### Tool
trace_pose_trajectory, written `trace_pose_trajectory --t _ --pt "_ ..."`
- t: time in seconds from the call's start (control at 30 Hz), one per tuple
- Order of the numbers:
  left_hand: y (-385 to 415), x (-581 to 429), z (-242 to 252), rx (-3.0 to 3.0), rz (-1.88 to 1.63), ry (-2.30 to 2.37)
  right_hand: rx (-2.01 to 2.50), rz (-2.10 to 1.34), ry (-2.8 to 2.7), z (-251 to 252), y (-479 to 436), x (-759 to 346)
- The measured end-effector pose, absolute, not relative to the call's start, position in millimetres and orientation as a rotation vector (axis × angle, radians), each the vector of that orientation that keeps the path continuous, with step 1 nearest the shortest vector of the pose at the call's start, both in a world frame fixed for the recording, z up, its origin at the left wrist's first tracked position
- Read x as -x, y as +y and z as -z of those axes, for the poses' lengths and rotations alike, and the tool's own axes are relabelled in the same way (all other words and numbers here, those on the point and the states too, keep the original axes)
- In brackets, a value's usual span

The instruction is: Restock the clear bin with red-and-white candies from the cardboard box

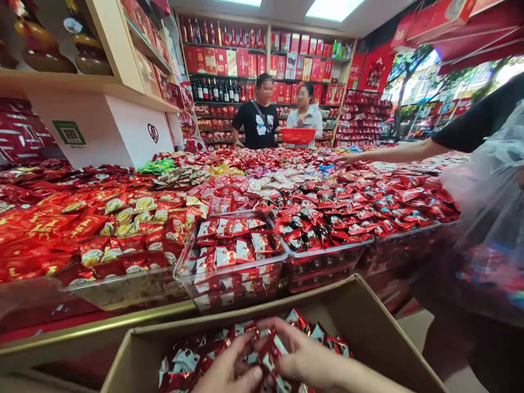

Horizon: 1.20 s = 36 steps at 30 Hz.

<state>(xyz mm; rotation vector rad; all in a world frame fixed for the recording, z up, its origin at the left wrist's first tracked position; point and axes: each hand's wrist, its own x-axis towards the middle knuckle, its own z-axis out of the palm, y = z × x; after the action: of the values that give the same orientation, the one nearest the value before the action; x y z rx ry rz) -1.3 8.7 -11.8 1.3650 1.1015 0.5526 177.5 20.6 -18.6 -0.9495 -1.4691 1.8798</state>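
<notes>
Both my hands are down in a cardboard box (360, 322) at the bottom of the view, among red and silver wrapped candies (184, 360). My left hand (229, 368) curls its fingers around a bunch of these candies. My right hand (301, 352) is closed over more of them, and the two hands touch in the middle. Right behind the box stands a clear plastic bin (229, 273) partly filled with the same candy.
A wide counter holds several clear bins of red wrapped sweets (327, 218). At the right a person in black (483, 117) reaches an arm over the counter and carries a clear plastic bag (487, 229). Two people (282, 117) stand at the back with a red basket (297, 135), before shelves of bottles.
</notes>
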Motion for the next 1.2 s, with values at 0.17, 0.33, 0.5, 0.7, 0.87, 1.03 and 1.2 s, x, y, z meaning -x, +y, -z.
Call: trace_pose_trajectory --t 0.17,0.33,0.5,0.7,0.87,1.03,1.2 --pt "-1 -16 -3 -0.875 -0.668 1.038 0.681 -2.088 -0.935 -12 5 -171" --pt "0 -13 -12 -0.980 -0.715 1.104 0.683 -2.085 -0.937 -16 -5 -165" --pt "-1 -12 -11 -1.060 -0.665 1.153 0.697 -2.082 -0.912 -6 -8 -167" --pt "3 -9 -12 -1.046 -0.750 1.147 0.722 -2.180 -0.807 -8 -6 -168" --pt "-2 -9 -6 -1.062 -0.789 1.209 0.991 -1.710 -1.653 -6 -4 -173" --pt "-11 -19 6 -0.809 -0.744 1.032 1.092 -1.035 -2.349 13 -5 -174" --pt "-12 -14 -7 -0.801 -0.708 0.997 0.992 -1.080 -2.314 -4 0 -179"
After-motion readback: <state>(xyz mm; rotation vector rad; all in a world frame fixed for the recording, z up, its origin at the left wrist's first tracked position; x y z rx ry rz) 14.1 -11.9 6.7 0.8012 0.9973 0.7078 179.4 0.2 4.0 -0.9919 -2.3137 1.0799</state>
